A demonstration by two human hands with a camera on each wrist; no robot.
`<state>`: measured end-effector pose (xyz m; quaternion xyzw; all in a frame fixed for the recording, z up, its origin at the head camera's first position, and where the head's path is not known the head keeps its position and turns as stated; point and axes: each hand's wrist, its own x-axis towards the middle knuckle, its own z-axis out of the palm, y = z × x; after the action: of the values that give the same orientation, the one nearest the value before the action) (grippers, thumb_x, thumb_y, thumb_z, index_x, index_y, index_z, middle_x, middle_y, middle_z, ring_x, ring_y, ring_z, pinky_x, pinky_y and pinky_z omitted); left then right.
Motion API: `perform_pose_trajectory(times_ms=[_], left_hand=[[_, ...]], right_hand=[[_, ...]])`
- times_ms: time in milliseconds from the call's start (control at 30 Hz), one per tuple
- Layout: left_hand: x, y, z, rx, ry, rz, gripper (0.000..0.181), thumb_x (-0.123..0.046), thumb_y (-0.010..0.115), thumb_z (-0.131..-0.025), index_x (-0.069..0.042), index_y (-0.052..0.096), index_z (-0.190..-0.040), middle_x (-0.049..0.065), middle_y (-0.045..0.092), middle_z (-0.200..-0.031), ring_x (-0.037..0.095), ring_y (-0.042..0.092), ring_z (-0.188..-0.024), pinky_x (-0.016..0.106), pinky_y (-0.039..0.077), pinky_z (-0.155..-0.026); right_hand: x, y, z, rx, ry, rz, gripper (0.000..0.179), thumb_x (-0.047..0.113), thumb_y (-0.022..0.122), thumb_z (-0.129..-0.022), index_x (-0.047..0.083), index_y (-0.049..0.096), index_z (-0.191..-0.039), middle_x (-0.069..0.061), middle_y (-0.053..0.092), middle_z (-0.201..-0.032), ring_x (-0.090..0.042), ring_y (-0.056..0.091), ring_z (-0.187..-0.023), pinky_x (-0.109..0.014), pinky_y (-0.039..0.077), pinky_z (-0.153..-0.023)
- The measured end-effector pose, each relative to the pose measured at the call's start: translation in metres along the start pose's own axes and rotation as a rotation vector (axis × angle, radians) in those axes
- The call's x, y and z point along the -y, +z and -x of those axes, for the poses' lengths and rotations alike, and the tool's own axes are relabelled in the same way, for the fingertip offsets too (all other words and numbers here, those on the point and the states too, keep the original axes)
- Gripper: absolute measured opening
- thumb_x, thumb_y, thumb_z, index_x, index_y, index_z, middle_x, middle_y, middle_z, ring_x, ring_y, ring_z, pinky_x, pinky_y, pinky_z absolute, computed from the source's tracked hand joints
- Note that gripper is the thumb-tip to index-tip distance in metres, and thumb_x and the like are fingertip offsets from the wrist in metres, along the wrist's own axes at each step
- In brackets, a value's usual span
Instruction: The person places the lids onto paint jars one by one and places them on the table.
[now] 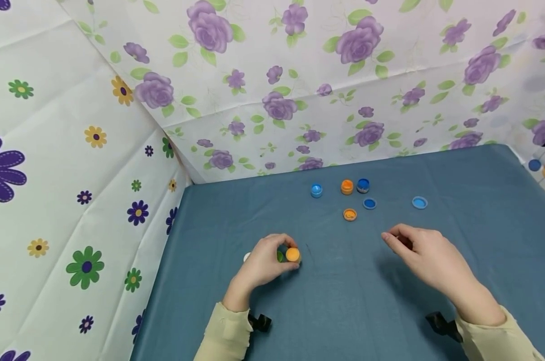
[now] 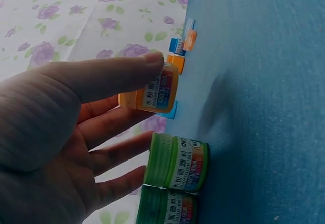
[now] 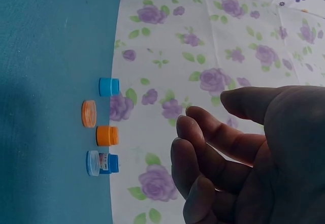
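My left hand (image 1: pixel 263 260) pinches a small yellow-orange paint jar (image 1: pixel 292 254) between thumb and fingers, left of the table's middle. In the left wrist view that paint jar (image 2: pixel 161 89) shows a printed label on its side. A light green paint jar (image 2: pixel 175 160) and a dark green paint jar (image 2: pixel 165 206) stand side by side near the lower fingers, both with lids on. Over the cloth on the right, my right hand (image 1: pixel 430 255) holds nothing; its fingers are loosely bent, with the thumb apart from them in the right wrist view.
Toward the back stand lidless paint jars: light blue (image 1: pixel 316 190), orange (image 1: pixel 347 187) and dark blue (image 1: pixel 363 185). Before them lie an orange lid (image 1: pixel 350 214) and a dark blue lid (image 1: pixel 369 203), with a light blue lid (image 1: pixel 419 202) farther right. Flowered sheets hang behind and left.
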<state>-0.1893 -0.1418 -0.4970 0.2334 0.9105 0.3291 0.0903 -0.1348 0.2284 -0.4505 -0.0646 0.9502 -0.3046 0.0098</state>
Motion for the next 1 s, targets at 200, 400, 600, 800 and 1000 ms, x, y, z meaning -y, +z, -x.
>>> perform_pose_trajectory(times_ms=[200,400,600,800,1000], left_hand=[[0.0018,0.0031,-0.0014,0.011,-0.022,-0.057,0.035,-0.021,0.093,-0.087,-0.019,0.074,-0.116,-0.001,0.070,-0.118,0.024,0.064,-0.116,0.046,0.053,-0.101],[0.0044,0.0049,-0.0020,0.021,-0.031,-0.086,0.035,-0.021,0.094,-0.087,-0.019,0.074,-0.115,-0.002,0.071,-0.115,0.022,0.065,-0.112,0.044,0.054,-0.098],[0.0061,0.0059,-0.0019,0.024,-0.038,-0.103,0.034,-0.021,0.094,-0.087,-0.019,0.074,-0.114,-0.003,0.071,-0.112,0.020,0.065,-0.109,0.043,0.054,-0.095],[0.0065,0.0073,-0.0008,0.011,-0.049,-0.109,0.034,-0.021,0.094,-0.087,-0.019,0.074,-0.114,-0.002,0.070,-0.111,0.018,0.063,-0.105,0.041,0.055,-0.092],[0.0081,0.0086,0.0015,0.016,-0.045,-0.118,0.035,-0.020,0.094,-0.087,-0.017,0.074,-0.116,-0.001,0.071,-0.113,0.020,0.064,-0.108,0.042,0.055,-0.094]], right_hand=[[-0.0002,0.0012,0.0001,0.005,0.005,0.004,0.044,0.058,0.050,-0.111,0.022,0.076,-0.112,0.005,0.054,-0.069,-0.016,0.048,-0.057,-0.033,0.035,-0.051],[-0.0004,0.0012,-0.0005,0.005,0.006,0.004,0.045,0.058,0.050,-0.111,0.022,0.076,-0.113,0.005,0.054,-0.069,-0.016,0.048,-0.057,-0.033,0.035,-0.050],[-0.0011,0.0017,-0.0011,0.006,0.005,0.007,0.044,0.058,0.051,-0.111,0.022,0.076,-0.113,0.006,0.055,-0.069,-0.016,0.049,-0.058,-0.033,0.036,-0.051],[-0.0022,0.0029,-0.0018,0.015,0.006,0.008,0.043,0.055,0.052,-0.111,0.021,0.077,-0.114,0.006,0.056,-0.070,-0.016,0.049,-0.058,-0.033,0.036,-0.051],[-0.0029,0.0051,-0.0023,0.037,0.012,0.005,0.045,0.056,0.051,-0.111,0.019,0.077,-0.118,0.005,0.059,-0.071,-0.016,0.050,-0.058,-0.033,0.036,-0.051]])
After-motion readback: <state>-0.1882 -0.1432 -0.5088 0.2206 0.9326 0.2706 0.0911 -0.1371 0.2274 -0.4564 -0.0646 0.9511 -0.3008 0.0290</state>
